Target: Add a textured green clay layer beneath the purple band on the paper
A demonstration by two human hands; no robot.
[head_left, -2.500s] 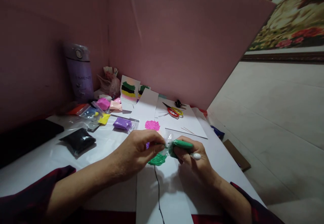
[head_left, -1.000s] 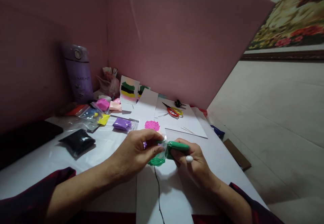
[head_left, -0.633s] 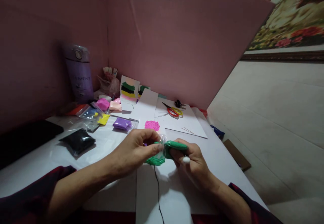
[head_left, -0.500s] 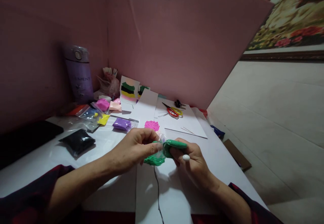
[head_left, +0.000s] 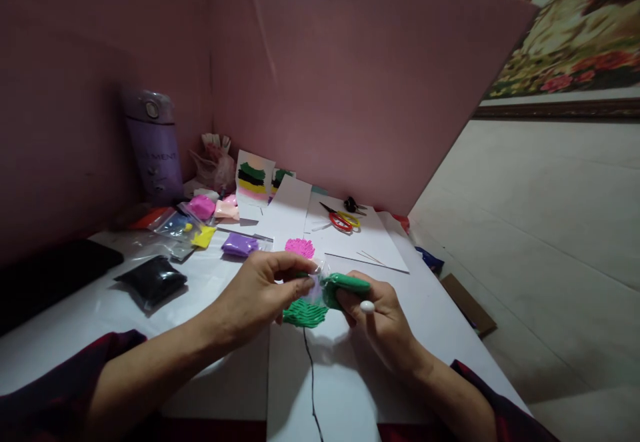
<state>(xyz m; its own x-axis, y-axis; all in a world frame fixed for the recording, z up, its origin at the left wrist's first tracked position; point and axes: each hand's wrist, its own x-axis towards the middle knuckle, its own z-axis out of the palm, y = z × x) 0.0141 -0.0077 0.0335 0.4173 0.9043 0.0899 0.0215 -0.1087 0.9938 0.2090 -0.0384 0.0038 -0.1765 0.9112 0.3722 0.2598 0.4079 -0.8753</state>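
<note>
My right hand [head_left: 385, 305] is closed around a clear bag of green clay [head_left: 353, 283]. A thin tool with a rounded white end [head_left: 367, 307] sticks out from the same hand. The fingertips of my left hand [head_left: 265, 289] are closed at the bag's crumpled clear mouth [head_left: 320, 275]. A bit of green shows between its thumb and forefinger; whether it is held or lies behind, I cannot tell. Below the hands, ridged green clay [head_left: 305, 314] lies on a white sheet [head_left: 295, 389], with a thin black line [head_left: 313, 375] running down from it. Ridged pink clay [head_left: 300, 249] is just beyond.
Left of my hands lie bags of purple clay [head_left: 240, 245], black clay [head_left: 153, 282] and yellow clay [head_left: 203, 237]. Scissors [head_left: 340, 220] rest on white paper at the back. A purple bottle [head_left: 155, 149] stands by the pink wall [head_left: 320, 82]. Striped colour cards [head_left: 254, 179] lean behind.
My left fingers have shifted slightly up and left at the bag's mouth, and more of the ridged green clay shows below. My right hand is nearly still.
</note>
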